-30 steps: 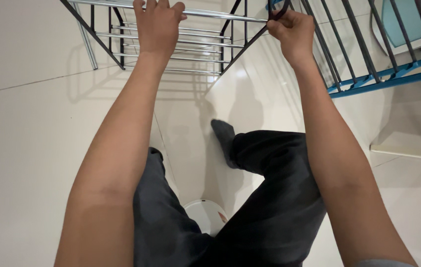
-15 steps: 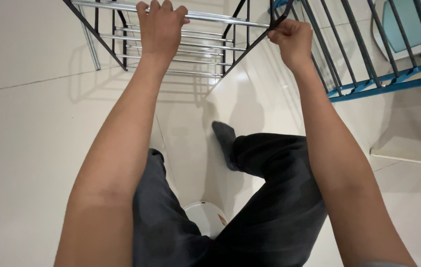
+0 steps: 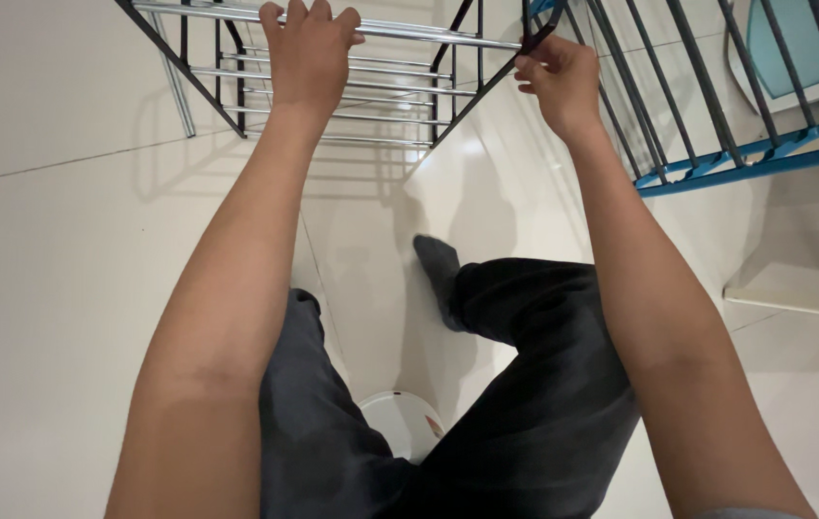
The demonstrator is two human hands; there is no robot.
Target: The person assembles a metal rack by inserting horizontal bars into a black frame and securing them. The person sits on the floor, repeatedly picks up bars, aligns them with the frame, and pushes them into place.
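A metal rack (image 3: 400, 85) with chrome rails and a black frame stands on the white floor ahead of me. My left hand (image 3: 308, 53) is closed over its top chrome rail (image 3: 429, 36). My right hand (image 3: 554, 79) pinches the black frame bar at the rack's right corner, fingers partly loosened. Both my arms reach forward over my legs in dark trousers.
A blue and black railing (image 3: 717, 144) runs along the right, close to the rack. A white round stool (image 3: 400, 423) shows between my legs. My foot in a dark sock (image 3: 436, 259) rests on the glossy white tile floor (image 3: 63, 269). A pale ledge (image 3: 794, 303) lies at the right.
My right hand has shifted slightly on the rack's black corner bar and its fingers have loosened from a fist to a pinch. My left hand stays on the chrome rail.
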